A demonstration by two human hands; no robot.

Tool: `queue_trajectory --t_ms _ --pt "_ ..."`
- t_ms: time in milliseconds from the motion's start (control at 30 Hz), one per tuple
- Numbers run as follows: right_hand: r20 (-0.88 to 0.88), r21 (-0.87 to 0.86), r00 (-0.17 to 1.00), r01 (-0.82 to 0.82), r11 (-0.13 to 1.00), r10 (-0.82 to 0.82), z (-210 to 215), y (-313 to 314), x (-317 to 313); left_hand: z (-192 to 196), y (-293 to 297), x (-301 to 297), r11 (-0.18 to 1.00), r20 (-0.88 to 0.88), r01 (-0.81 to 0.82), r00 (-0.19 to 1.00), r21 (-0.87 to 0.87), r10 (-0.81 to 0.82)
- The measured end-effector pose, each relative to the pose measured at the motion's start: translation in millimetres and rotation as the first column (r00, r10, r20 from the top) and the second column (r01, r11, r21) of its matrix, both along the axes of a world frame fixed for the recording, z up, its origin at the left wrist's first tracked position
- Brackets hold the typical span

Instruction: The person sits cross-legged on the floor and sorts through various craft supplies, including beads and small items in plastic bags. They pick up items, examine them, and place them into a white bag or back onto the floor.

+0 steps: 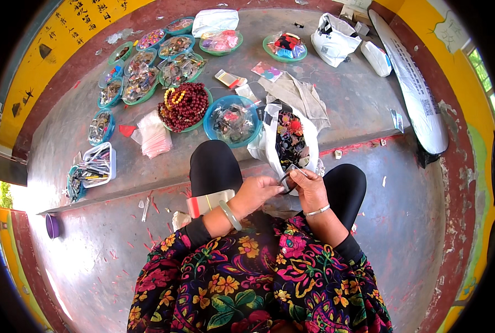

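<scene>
The person is sitting with both hands meeting over the lap, and between them they are pinching a small clear packet (287,178) with something dark inside; what it contains is too small to tell. The left hand (257,192) is closing its fingertips on the packet's near-left edge, while the right hand (309,188) is gripping the right edge, thumb and fingers folded tight around it, so neither hand is open. The packet is lying roughly crosswise between the two grips, its long axis running from one hand to the other and tilting slightly up toward the far side, and both hands are equally close to it. A pale green bangle (230,215) is circling the left wrist and a thin silver bracelet (318,210) the right. Just to the left of the grip, a stack of flat packets (209,202) is resting on the left knee. Directly beyond the grip, touching the knees, a white plastic bag (289,140) is standing open with dark, colourful pieces inside. Farther out and to the left, a blue bowl (232,121) is holding bagged items, and beside it a green bowl of dark red beads (184,106) is sitting on the grey concrete ledge (347,100). More small bowls are clustering well beyond, toward the far left.
</scene>
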State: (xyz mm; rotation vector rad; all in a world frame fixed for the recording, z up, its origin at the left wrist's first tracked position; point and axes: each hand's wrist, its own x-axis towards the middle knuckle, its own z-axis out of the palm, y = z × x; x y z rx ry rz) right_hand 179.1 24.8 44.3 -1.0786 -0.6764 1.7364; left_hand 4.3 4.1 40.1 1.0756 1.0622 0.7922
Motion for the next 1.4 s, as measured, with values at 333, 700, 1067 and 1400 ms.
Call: queue_trajectory --t_ms 333,700,1067,1400 --pt "-0.032 -0.034 0.996 0.086 0.996 -0.087 -1 -3 -3 4 1 -2 0.987 0.078 -0.006 0.997 -0.159 0.019" --pt "-0.013 -0.015 0.998 0.061 0.998 -0.061 -5 2 5 9 2 -7 0.95 0.269 -0.04 0.954 -0.311 0.129" --pt "0.132 0.098 0.98 0.135 0.986 -0.147 -4 -3 0 11 0 -7 0.958 0.258 -0.048 0.958 -0.282 0.124" --pt "0.139 0.2 0.985 0.076 0.977 -0.105 -7 -2 -1 14 1 -10 0.971 0.216 -0.033 0.973 -0.235 0.085"
